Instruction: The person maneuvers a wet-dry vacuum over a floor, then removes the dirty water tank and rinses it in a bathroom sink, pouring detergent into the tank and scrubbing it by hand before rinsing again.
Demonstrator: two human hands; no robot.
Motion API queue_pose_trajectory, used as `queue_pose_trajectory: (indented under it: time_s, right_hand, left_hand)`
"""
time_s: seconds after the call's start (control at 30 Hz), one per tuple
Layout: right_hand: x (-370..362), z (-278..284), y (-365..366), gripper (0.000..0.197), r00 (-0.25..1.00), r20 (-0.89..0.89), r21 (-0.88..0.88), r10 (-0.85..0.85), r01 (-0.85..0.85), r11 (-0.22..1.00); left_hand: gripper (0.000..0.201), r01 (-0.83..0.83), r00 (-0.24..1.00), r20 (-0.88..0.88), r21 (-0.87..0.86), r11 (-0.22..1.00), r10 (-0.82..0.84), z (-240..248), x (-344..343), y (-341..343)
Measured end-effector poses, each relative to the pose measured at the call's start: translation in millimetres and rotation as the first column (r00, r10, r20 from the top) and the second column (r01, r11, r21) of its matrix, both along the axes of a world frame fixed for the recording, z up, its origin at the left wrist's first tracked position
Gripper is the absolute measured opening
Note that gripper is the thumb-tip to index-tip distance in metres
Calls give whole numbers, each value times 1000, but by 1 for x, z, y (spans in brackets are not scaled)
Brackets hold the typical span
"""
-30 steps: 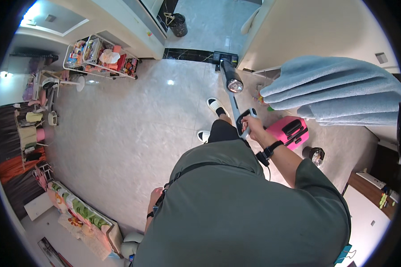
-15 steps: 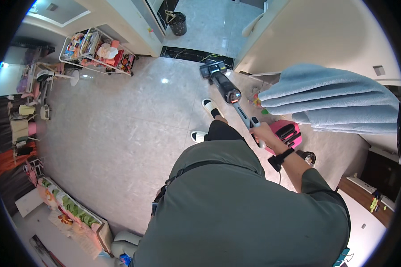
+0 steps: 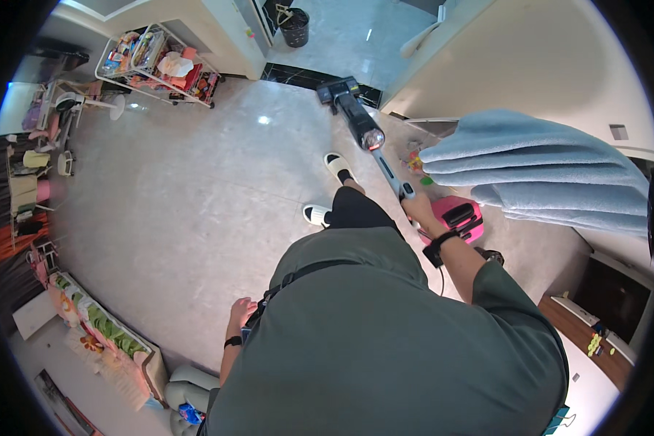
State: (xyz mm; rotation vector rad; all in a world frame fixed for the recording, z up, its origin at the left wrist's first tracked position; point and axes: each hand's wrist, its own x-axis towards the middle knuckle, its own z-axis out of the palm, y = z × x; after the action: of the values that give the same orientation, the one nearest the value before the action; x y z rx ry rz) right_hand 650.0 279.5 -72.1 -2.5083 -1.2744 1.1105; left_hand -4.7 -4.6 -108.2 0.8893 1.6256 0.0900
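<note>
The vacuum (image 3: 371,138) slants across the floor (image 3: 196,182), its long axis running from the handle, near right, to the floor head (image 3: 337,90), far left. The head points far and a little left, at the black sill (image 3: 294,75). The right hand (image 3: 418,211) is wrapped around the handle, just beside a pink suitcase (image 3: 475,229). The left hand (image 3: 243,309) hangs near left by the shirt (image 3: 363,334); whether it holds anything I cannot tell. Left of the vacuum are white slippers (image 3: 335,164); right, a blue towel (image 3: 538,163).
</note>
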Motion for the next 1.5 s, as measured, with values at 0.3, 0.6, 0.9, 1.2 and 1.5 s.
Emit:
queue_pose_trajectory:
  time_s: [0.3,0.6,0.9,1.2,1.5]
  right_hand:
    - [-5,124,-76,15,866,-333,-266,-372,293,919]
    - [-10,79,-54,20,712,-576,-220,-402,338,915]
    - [7,-22,-53,23,720,-611,-69,-329,366,928]
    - [53,33,-230,22,820,-483,-199,-306,238,951]
    - [37,150,-260,37,948,87,-297,305,-268,917]
  left_hand:
    - [16,634,767,-365,303,712,-528,-98,21,-29]
    - [15,14,992,-123,263,965,19,-30,51,-22]
    - [13,414,898,-227,148,898,-376,8,71,-108]
    - [18,600,760,-374,93,794,-531,51,78,-192]
    - [15,-405,904,18,-287,868,428,-43,32,-101]
